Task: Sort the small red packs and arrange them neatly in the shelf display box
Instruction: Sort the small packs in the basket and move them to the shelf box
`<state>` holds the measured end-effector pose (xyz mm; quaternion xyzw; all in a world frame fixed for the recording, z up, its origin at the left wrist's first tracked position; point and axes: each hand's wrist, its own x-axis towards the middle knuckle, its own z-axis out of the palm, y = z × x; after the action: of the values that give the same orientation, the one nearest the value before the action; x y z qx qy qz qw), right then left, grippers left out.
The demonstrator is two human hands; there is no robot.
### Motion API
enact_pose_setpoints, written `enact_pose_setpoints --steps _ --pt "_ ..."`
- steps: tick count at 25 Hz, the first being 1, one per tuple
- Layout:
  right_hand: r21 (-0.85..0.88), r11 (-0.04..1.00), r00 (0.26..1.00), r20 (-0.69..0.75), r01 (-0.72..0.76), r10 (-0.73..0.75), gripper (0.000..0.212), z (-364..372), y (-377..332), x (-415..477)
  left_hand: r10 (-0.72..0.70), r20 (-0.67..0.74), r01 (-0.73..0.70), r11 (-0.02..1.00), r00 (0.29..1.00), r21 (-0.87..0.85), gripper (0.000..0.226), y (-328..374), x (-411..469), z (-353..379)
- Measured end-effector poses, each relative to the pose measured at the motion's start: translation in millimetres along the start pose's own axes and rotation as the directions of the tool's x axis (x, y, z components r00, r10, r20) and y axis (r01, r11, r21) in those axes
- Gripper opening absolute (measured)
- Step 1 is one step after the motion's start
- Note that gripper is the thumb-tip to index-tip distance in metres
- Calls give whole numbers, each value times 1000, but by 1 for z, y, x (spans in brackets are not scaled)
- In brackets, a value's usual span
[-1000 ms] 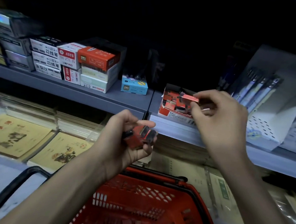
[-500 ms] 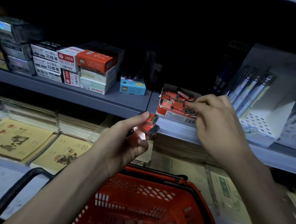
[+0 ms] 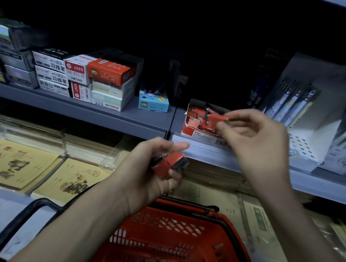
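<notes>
An open red display box (image 3: 196, 129) sits on the grey shelf, with several small red packs lying loosely inside. My right hand (image 3: 255, 138) hovers just in front of the box and pinches one small red pack (image 3: 218, 119) between thumb and fingers. Lower and to the left, my left hand (image 3: 150, 172) grips a small bundle of red packs with dark ends (image 3: 170, 163) in its curled fingers, below the shelf edge.
A red shopping basket (image 3: 230, 216) hangs below my hands with more small red packs at its bottom. Stacked stationery boxes (image 3: 104, 80) and a blue box (image 3: 153, 104) stand left on the shelf. Pen packs in a white holder (image 3: 309, 122) stand right. Notebooks (image 3: 18, 162) lie on the lower shelf.
My right hand has come back out of the display box, now pinching a red pack in front of it. My left hand has dropped slightly with its bundle.
</notes>
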<state>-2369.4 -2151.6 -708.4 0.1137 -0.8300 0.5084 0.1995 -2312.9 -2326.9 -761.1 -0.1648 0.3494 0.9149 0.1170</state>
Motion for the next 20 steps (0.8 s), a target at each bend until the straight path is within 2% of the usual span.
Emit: enact_pose_setpoints --steps 2,5,8,11,13,15,16,18,20 --pt "-252 957 985 -52 147 -165 14 -6 8 9 -44 25 46 997 999 -62 35 0 -3 -2" --pt "-492 817 953 115 299 -280 19 -9 17 14 -57 22 58 996 998 -62 36 -1 -2 -3" --pt "-581 719 917 334 382 -218 40 -17 18 13 -43 4 43 995 999 -90 40 -2 -2 -3" --pt "-625 681 905 401 382 -140 54 -21 20 7 -31 -9 29 991 999 -133 37 -3 -1 -3" --pt "-605 693 915 338 392 -223 53 -20 19 2 -17 -19 14 992 1000 -122 31 -2 -2 0" --pt "-453 835 949 184 312 -255 36 -16 10 -6 8 16 -7 998 1000 -65 24 -3 -3 3" --pt "-317 918 968 157 239 -197 24 -13 2 -12 26 46 -24 999 999 -25 22 -4 -3 4" --pt "-93 995 960 279 48 -21 10 -4 -11 -25 55 75 -57 998 996 35 22 -5 -4 6" --pt "-31 997 906 417 -71 77 11 6 -13 -33 62 57 -66 996 996 68 23 -8 -3 7"
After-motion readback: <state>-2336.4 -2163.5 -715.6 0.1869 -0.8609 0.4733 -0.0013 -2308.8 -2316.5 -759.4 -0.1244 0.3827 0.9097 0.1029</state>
